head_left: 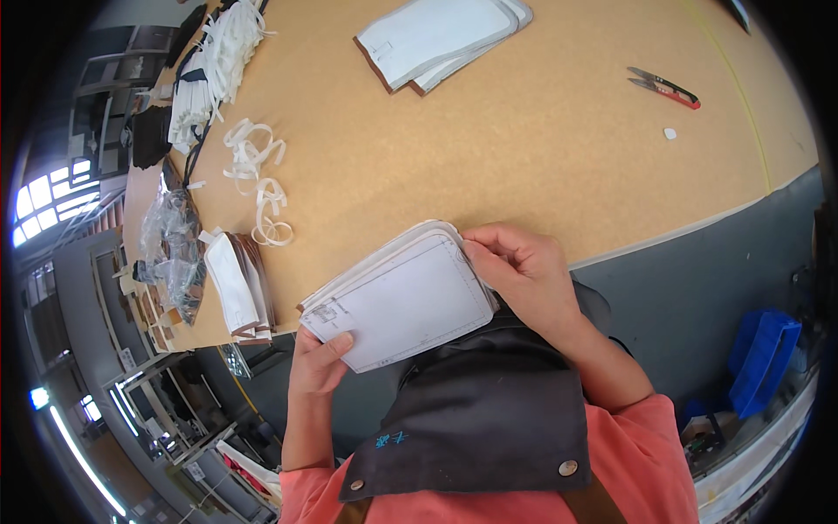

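Note:
A stack of white flat pieces [410, 293] with rounded corners and thin marked lines tilts over the table's near edge. My left hand [321, 356] grips its lower left corner, thumb on top and fingers underneath. At the upper right corner my right hand [519, 266] is closed, thumb and forefinger pinched against the stack's edge. Whether a single layer sits between those fingertips cannot be made out. Brown edging shows at the stack's left end.
On the brown table [393, 166] lie another white stack [436, 39], red-and-black thread snips [665, 87], a small white piece [669, 134], curled white strips [257, 170], a brown-edged bundle [237, 284], clear plastic [175, 244] and bunched white ties [218, 70]. A blue bin [764, 362] stands at right.

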`<move>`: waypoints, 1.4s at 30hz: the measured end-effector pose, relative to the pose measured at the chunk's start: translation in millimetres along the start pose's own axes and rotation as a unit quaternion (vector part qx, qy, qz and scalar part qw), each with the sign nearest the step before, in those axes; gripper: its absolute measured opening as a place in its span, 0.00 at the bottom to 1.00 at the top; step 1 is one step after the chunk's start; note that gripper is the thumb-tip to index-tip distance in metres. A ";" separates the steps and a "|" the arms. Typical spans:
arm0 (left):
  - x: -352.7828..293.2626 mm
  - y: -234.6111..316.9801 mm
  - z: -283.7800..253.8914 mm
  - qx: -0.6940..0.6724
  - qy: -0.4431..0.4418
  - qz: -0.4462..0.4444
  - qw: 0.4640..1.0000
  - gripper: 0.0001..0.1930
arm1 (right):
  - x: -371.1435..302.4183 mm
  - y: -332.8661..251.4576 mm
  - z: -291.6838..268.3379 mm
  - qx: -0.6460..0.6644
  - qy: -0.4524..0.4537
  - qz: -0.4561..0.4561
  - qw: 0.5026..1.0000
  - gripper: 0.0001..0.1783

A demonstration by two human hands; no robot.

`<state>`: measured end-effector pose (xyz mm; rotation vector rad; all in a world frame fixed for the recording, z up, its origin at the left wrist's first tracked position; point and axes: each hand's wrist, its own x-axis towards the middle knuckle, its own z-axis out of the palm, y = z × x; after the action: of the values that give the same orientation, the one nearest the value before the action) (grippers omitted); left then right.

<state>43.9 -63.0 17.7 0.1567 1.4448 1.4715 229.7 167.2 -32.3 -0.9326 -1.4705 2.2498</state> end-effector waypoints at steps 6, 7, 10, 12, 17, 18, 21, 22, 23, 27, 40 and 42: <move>3.9 -4.5 2.4 -0.001 -0.004 -0.007 1.000 0.29 | 1.4 13.7 0.1 -0.143 0.057 -0.125 0.980 0.05; 4.3 -3.8 3.6 -0.001 -0.003 -0.009 1.000 0.28 | 2.0 17.3 1.1 -0.150 0.069 -0.138 0.977 0.05; 4.9 -4.2 6.7 0.000 0.006 -0.013 1.000 0.27 | 2.8 22.0 3.6 -0.177 0.095 -0.166 0.965 0.05; 5.0 -5.1 7.5 0.001 0.012 -0.012 1.000 0.27 | 2.6 21.5 3.7 -0.205 0.103 -0.173 0.958 0.06; 4.7 -5.3 7.8 -0.002 0.018 -0.008 1.000 0.28 | 0.4 20.4 -0.4 -0.126 0.064 -0.107 0.984 0.07; 4.2 -5.0 7.8 -0.008 0.020 -0.008 1.000 0.28 | -0.9 17.0 -2.1 -0.101 0.041 -0.063 0.992 0.08; 5.1 -3.3 8.0 -0.020 0.024 -0.006 1.000 0.29 | -4.2 5.3 -2.5 0.095 -0.026 -0.029 0.995 0.11; 5.2 -3.2 7.7 -0.020 0.027 -0.006 0.999 0.30 | -5.3 3.1 -0.9 0.107 -0.029 -0.020 0.994 0.12; 5.3 -3.2 7.6 -0.020 0.030 -0.006 0.999 0.30 | -6.0 1.2 2.0 0.119 -0.032 -0.012 0.992 0.13; 5.4 -5.4 7.0 -0.018 0.025 -0.004 1.000 0.30 | -6.1 9.0 5.8 0.118 -0.005 0.011 0.993 0.13; 8.0 -10.2 12.7 -0.023 0.047 -0.010 0.999 0.32 | -0.6 17.9 10.6 -0.227 0.145 -0.282 0.921 0.11; 9.7 -11.0 14.0 -0.016 0.052 -0.014 0.998 0.34 | 0.1 15.4 10.9 -0.274 0.164 -0.309 0.896 0.11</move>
<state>55.0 -49.5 7.6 0.0401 1.4989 1.4984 224.1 152.9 -43.3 -0.7739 -1.9205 1.1861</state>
